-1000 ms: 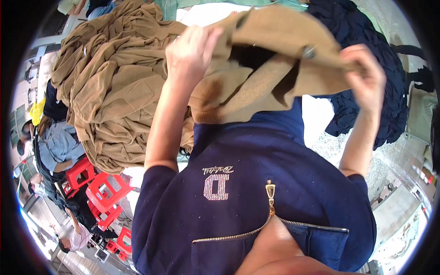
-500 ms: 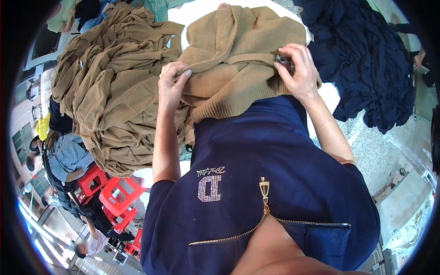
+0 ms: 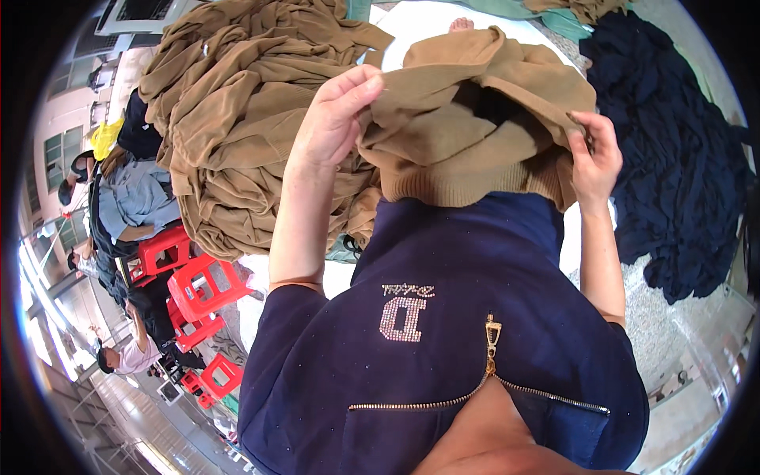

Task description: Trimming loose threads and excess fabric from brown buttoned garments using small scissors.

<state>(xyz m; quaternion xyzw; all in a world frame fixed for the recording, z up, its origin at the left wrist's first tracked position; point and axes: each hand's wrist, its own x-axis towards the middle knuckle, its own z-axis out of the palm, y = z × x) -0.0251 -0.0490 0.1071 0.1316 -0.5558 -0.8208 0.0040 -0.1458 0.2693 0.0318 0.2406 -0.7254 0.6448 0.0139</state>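
A brown knitted sweater (image 3: 443, 150) with a ribbed band lies bunched over my lap, its opening spread so that a dark hollow shows inside. My left hand (image 3: 340, 115) pinches the upper left edge between thumb and fingers, lifting it. At the right edge, my right hand (image 3: 595, 158) grips the knit with bent fingers. Something small and dark shows at its fingertips, too little to name. Beyond the sweater, a bit of bare skin (image 3: 461, 25) shows; fingers or toes, I cannot tell.
A large heap of brown knitwear (image 3: 245, 127) rises on the left. Dark navy garments (image 3: 673, 158) are piled on the right. Red plastic stools (image 3: 206, 289) stand at the lower left, near a blue-grey garment (image 3: 134, 194). Other people (image 3: 127, 356) are at the far left.
Both hands have moved apart, and the sweater's opening now gapes. My left hand has risen with its edge. The small dark tool seen in my right hand earlier is now mostly hidden.
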